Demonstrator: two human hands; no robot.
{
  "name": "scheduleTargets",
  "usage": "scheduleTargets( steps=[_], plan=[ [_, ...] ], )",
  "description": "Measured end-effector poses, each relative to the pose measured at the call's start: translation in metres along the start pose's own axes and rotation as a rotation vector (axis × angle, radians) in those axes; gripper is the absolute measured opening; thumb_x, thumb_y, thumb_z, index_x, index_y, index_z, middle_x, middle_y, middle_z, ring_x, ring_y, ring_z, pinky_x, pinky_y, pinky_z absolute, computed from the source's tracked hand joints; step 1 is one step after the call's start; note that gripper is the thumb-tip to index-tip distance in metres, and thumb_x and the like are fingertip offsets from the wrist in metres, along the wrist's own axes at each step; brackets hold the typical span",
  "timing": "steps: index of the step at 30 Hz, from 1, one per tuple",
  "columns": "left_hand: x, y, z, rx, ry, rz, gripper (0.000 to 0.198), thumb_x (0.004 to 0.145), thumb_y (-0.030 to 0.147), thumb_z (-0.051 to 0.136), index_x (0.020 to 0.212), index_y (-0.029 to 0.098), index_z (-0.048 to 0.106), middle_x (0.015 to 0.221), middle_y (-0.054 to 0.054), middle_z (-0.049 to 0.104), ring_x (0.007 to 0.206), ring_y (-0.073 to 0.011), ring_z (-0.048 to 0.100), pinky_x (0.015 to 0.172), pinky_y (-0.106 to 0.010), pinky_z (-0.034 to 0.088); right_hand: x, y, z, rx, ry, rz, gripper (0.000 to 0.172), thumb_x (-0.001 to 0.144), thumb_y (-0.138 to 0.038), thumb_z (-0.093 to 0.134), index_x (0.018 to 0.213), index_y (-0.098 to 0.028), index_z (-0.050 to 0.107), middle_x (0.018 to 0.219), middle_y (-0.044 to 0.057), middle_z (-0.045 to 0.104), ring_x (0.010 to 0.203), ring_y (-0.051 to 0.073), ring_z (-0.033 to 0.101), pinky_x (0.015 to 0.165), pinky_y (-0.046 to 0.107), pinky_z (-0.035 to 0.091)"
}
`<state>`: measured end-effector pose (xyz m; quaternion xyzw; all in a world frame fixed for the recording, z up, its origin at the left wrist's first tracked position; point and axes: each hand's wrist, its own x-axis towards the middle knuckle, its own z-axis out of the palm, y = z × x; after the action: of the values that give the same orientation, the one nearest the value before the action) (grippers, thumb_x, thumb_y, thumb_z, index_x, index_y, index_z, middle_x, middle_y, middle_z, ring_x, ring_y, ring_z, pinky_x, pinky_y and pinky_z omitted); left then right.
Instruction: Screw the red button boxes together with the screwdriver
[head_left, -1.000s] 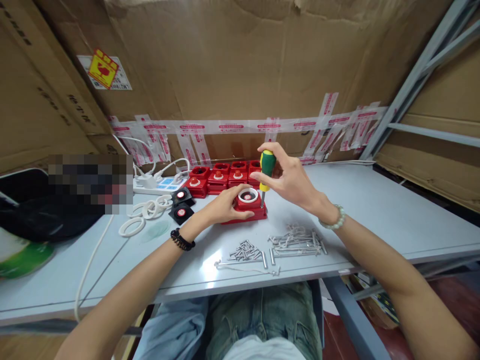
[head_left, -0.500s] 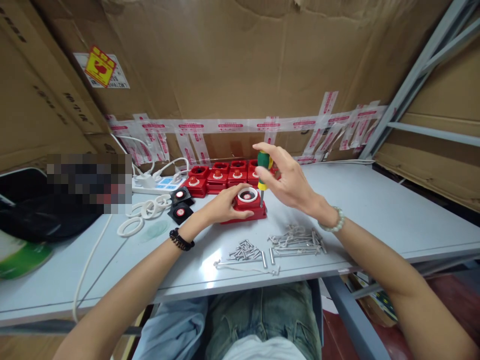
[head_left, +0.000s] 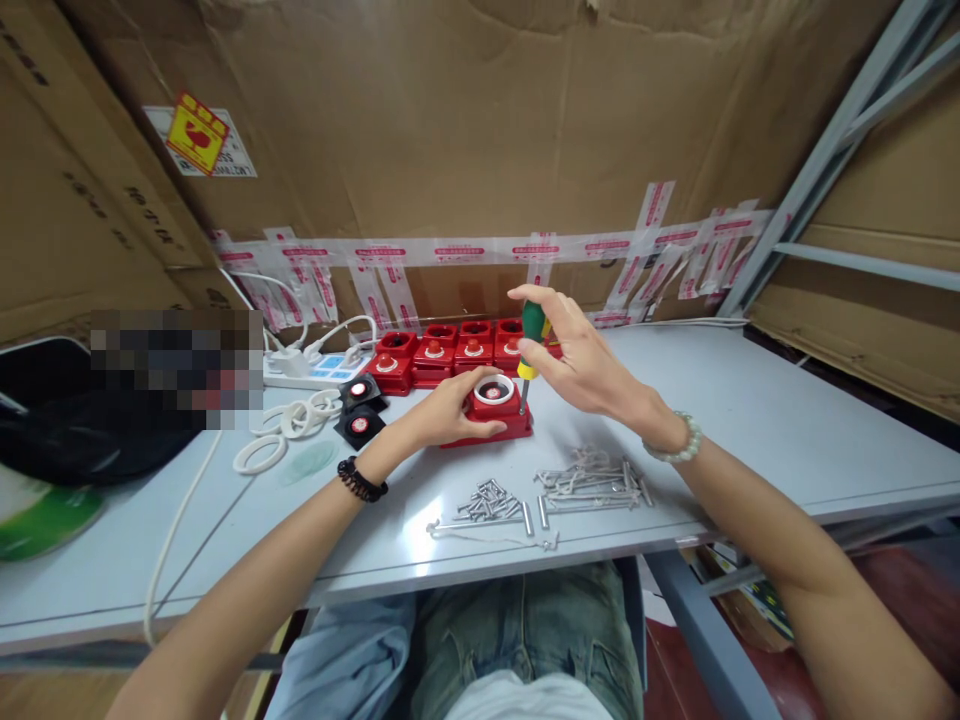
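Steadying red unit mid-worktop: left hand pressed flat on its side, fingers clasping it against twist. Right hand fingers pinching screwdriver handle, shaft upright, tip at unit's right corner. Screws heaped near front edge, within reach.

Pale grey flat surface, red square plastic housing at its middle, row of red housings just behind it, white rings to its left, loose metal screws in front of it, metal pins front-right.
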<state>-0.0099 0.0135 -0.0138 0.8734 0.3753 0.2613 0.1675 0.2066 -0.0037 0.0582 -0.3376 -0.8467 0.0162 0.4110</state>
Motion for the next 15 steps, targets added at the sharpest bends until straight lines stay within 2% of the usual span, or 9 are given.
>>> scheduleTargets(
  steps=[3, 5, 8, 12, 15],
  plan=[
    [0.0, 0.0, -0.001, 0.008, -0.003, -0.001, 0.066, 0.075, 0.044, 0.071, 0.131, 0.02, 0.046, 0.132, -0.012, 0.059, 0.117, -0.0292, 0.06, 0.099, -0.04, 0.048, -0.001, 0.0, -0.008, 0.268, -0.129, -0.027, 0.057, 0.081, -0.011, 0.044, 0.135, -0.027, 0.037, 0.116, 0.006, 0.056, 0.099, 0.018, 0.057, 0.087, 0.04, 0.05],
    [0.0, 0.0, -0.001, 0.006, -0.004, -0.001, 0.066, 0.075, 0.045, 0.071, 0.131, 0.021, 0.045, 0.132, -0.012, 0.059, 0.117, -0.0295, 0.06, 0.098, -0.041, 0.048, 0.0, -0.002, -0.012, 0.343, -0.154, -0.056, 0.054, 0.083, -0.012, 0.045, 0.134, -0.026, 0.04, 0.123, 0.006, 0.056, 0.1, 0.017, 0.059, 0.085, 0.036, 0.051],
    [0.0, 0.0, 0.0, -0.002, -0.006, 0.008, 0.066, 0.075, 0.045, 0.07, 0.132, 0.02, 0.046, 0.133, -0.012, 0.058, 0.118, -0.0299, 0.059, 0.099, -0.041, 0.048, 0.001, -0.005, -0.008, 0.22, -0.084, -0.081, 0.045, 0.086, -0.021, 0.053, 0.131, -0.025, 0.047, 0.123, 0.005, 0.06, 0.088, 0.016, 0.06, 0.082, 0.035, 0.051],
    [0.0, -0.001, 0.0, 0.001, 0.001, 0.005, 0.068, 0.075, 0.045, 0.07, 0.133, 0.022, 0.045, 0.135, -0.012, 0.057, 0.119, -0.0296, 0.058, 0.101, -0.042, 0.046, 0.001, -0.001, 0.004, -0.032, 0.05, -0.028, 0.05, 0.086, -0.034, 0.059, 0.132, -0.022, 0.044, 0.101, 0.005, 0.065, 0.074, 0.017, 0.056, 0.076, 0.036, 0.049],
    [0.0, -0.002, 0.001, -0.007, 0.002, 0.01, 0.067, 0.074, 0.045, 0.071, 0.132, 0.022, 0.046, 0.132, -0.011, 0.059, 0.117, -0.0289, 0.06, 0.101, -0.043, 0.046, -0.001, 0.002, 0.007, -0.032, 0.076, 0.011, 0.051, 0.086, -0.028, 0.054, 0.134, -0.018, 0.037, 0.099, 0.007, 0.061, 0.073, 0.016, 0.053, 0.074, 0.037, 0.047]
  ],
)
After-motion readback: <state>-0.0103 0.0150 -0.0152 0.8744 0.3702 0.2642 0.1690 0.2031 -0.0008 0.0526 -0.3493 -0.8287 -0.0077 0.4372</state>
